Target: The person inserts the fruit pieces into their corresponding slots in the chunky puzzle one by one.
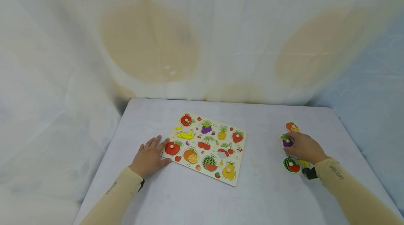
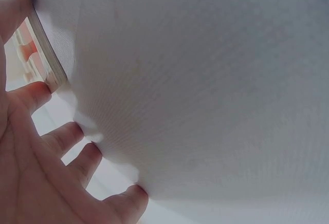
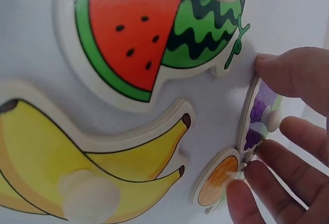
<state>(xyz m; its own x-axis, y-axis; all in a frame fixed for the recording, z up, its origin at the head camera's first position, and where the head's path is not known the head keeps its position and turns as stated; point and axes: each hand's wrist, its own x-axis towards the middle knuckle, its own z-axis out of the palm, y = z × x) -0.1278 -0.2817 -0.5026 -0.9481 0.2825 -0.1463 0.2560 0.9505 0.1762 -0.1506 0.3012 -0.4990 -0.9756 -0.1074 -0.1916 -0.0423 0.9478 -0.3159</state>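
My right hand [image 1: 303, 146] pinches a grape puzzle piece [image 1: 287, 140], thumb on one edge and fingers on the other side. In the right wrist view the grape piece [image 3: 258, 113] shows its round knob. Close by lie a watermelon piece [image 1: 291, 165], a banana piece [image 1: 304, 163] partly behind the wrist, and an orange piece [image 1: 292, 127]. A pineapple piece [image 3: 218, 180] lies below the grapes in the right wrist view. My left hand [image 1: 148, 158] rests with spread fingers at the left corner of a wooden fruit puzzle board [image 1: 202, 179], touching its edge.
Knobbed pieces sit in the board, among them an apple [image 1: 172, 147], a strawberry [image 1: 237, 136] and a pear [image 1: 228, 171]. A white cloth covers the table [image 1: 195, 204]. Patterned curtains [image 1: 233, 35] hang behind it and at both sides.
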